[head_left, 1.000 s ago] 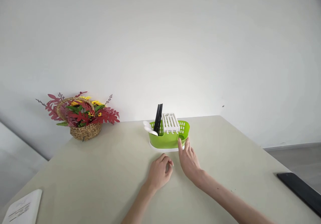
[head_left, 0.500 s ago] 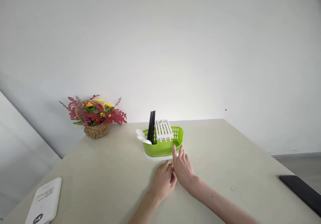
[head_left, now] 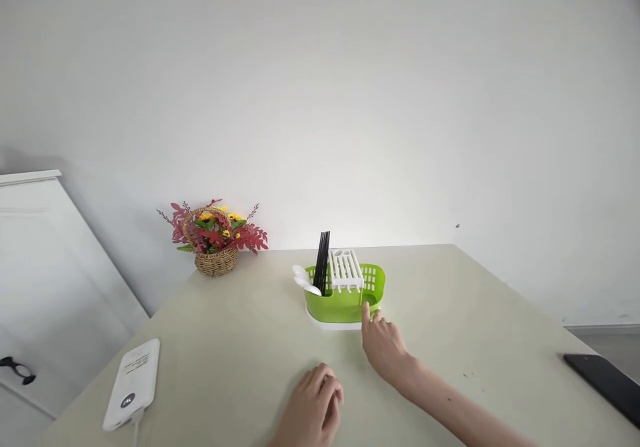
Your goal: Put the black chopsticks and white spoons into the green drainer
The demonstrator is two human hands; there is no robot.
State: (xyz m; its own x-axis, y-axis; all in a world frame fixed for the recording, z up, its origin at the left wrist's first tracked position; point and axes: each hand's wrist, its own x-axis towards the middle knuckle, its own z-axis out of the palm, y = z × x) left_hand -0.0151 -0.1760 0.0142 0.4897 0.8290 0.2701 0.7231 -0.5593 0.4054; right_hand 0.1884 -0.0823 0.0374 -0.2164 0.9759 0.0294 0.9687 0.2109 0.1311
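While the right hand reaches to the front right corner of a green basket, one of its fingers points up against the basket's near side and the others bend in beside it; whether it grips the rim, I cannot tell. The left hand lies on the surface nearer the viewer, apart from the basket, its fingers loosely curled; the pictures do not show whether it is closed on anything.

The basket sits upright on a white tray, near the middle of the surface. At its left end, white spoons lean outward over the rim, and black chopsticks stand in a bunch, tilted slightly right. Just beside them, a slotted white rack rests across the basket, with small hooks along its front.

Farther left, by the wall, a woven basket holds red leaves and yellow flowers. A white power bank with a cord lies near the left edge, and a black phone near the right. Beyond the left edge stands a white cabinet with a black handle.
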